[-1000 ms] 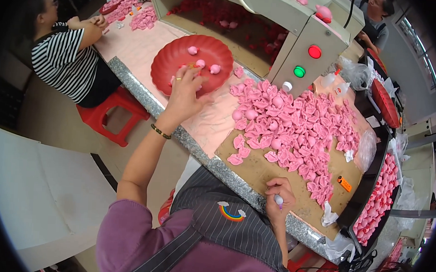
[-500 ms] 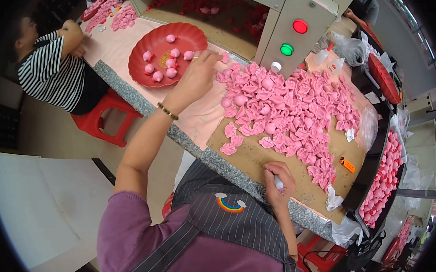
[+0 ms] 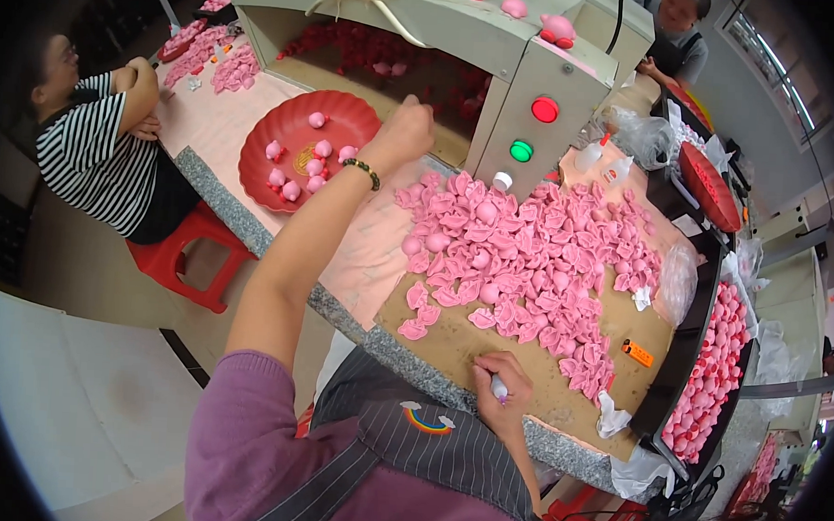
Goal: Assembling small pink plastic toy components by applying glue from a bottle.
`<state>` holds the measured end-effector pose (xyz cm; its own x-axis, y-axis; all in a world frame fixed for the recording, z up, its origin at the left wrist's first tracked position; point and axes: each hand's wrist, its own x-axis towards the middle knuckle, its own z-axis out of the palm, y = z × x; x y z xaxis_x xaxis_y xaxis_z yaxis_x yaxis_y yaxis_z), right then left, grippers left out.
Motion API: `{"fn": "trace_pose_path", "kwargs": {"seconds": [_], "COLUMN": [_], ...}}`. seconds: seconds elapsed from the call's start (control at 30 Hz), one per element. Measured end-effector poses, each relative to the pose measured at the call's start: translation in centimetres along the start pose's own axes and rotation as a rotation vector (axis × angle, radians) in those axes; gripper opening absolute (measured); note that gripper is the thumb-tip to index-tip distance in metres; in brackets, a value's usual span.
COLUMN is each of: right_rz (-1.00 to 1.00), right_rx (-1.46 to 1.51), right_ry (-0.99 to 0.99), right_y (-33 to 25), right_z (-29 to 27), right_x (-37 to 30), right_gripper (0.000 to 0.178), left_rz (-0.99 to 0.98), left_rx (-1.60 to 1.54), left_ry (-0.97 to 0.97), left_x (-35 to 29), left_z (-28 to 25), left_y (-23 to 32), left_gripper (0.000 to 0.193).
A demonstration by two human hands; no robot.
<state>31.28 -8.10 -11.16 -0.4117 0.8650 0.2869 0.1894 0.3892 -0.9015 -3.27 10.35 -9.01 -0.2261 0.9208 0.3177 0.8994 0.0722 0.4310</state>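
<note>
My left hand (image 3: 400, 132) is raised in front of the machine's opening, closed, with its fingertips turned away from view; what it holds, if anything, is hidden. Near the table's front edge, my right hand (image 3: 503, 390) grips a small white squeeze bottle (image 3: 499, 387) with a purplish tip. A heap of pink soft-plastic petal-like pieces (image 3: 539, 267), with a few round ones among them, spreads over the brown board (image 3: 440, 351). Left of the heap, a red scalloped plate (image 3: 264, 128) carries several round pink figures (image 3: 323, 149) with red bits.
A grey machine (image 3: 559, 70) with red and green buttons stands behind the heap; pink pieces lie inside it. At right are an orange lighter (image 3: 637, 353), crumpled tissue (image 3: 612, 417) and a black tray (image 3: 656, 419) of pink-red parts. A person in stripes (image 3: 93, 149) sits at left.
My left hand has moved from beside the plate, where a pink piece showed at its fingertips, up toward the machine's opening. My right hand still holds the bottle. The view has tilted slightly.
</note>
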Motion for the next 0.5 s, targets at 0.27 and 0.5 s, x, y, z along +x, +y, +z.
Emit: {"fn": "trace_pose_path", "kwargs": {"seconds": [0.27, 0.5], "right_rz": [-0.091, -0.023], "right_rx": [0.005, 0.011], "right_ry": [-0.031, 0.003], "right_y": [1.0, -0.5], "right_z": [-0.2, -0.3], "right_x": [0.0, -1.7], "right_gripper": [0.006, 0.006], "left_rz": [0.200, -0.174], "left_rx": [0.445, 0.263], "left_ry": [0.516, 0.292], "left_x": [8.5, 7.8], "left_z": [8.3, 11.6], "left_y": [-11.4, -7.6], "left_gripper": [0.024, 0.034]}}
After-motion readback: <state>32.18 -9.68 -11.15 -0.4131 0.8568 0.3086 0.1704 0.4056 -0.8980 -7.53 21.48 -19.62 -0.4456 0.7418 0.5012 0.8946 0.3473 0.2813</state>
